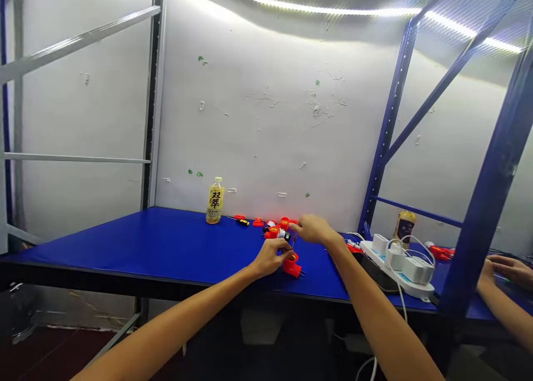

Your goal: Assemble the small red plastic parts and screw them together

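Note:
My left hand (271,257) is closed, thumb and forefinger pinched at the upper edge of a red plug part (292,266) with two metal pins. The plug part lies on the blue tabletop, pins toward the right. Just above, my right hand (313,228) is closed, its fingertips at the top of a thin, dark, reddish piece (294,240) that runs down to the left fingertips. The piece is too small to name. Beyond the hands lies a cluster of red parts (272,232) with white and black bits.
A drink bottle (215,201) and a yellow-black screwdriver (239,221) are near the wall. On the right are a dark flat device (377,272), a white power strip (402,270) with chargers and cables, and a blue post (478,203). Beyond it another person's hands (506,272) show.

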The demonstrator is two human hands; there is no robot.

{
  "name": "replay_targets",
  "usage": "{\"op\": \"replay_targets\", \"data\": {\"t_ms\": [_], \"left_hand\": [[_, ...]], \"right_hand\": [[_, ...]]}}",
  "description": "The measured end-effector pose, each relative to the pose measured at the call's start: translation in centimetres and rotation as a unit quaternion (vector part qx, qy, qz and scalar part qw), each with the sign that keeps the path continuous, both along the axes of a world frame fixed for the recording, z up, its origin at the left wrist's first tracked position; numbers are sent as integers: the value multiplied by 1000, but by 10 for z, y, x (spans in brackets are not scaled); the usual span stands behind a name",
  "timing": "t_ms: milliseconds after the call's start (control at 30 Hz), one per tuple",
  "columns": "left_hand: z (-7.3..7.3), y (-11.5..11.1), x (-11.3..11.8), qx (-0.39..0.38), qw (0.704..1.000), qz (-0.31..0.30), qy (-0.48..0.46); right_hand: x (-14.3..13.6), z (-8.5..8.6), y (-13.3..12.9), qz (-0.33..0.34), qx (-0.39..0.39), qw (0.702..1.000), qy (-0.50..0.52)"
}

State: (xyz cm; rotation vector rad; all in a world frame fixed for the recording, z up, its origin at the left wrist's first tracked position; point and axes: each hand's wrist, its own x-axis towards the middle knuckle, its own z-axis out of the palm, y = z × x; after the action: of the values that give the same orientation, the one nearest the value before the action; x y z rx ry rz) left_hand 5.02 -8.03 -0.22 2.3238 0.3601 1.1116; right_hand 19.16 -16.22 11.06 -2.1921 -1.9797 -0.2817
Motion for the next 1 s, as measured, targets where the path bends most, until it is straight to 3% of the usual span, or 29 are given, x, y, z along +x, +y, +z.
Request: {"op": "replay_targets", "data": {"t_ms": [100, 200, 267, 367, 733, 900, 1000], "left_hand": [[-1, 0, -1, 18, 1000, 5, 1], [-1, -1, -3, 37, 999, -4, -4], [-1, -2, -3, 46, 999, -16, -9], [-2, -2, -1, 42, 999, -25, 2], [-5, 0, 0, 46, 998, -25, 27], [-8, 9, 1, -4, 995, -51, 87], [-8, 17, 7, 19, 996, -32, 85]], "right_hand": [[10, -7, -2, 110, -9, 990, 86], [21, -16, -3, 227, 10, 954, 195], [24, -19, -4, 257, 54, 945, 196], [23, -21, -4, 269, 85, 942, 183], [27, -26, 1, 324, 39, 892, 313], [30, -28, -4, 263, 83, 910, 309], [28, -25, -9, 235, 132, 924, 270]]}}
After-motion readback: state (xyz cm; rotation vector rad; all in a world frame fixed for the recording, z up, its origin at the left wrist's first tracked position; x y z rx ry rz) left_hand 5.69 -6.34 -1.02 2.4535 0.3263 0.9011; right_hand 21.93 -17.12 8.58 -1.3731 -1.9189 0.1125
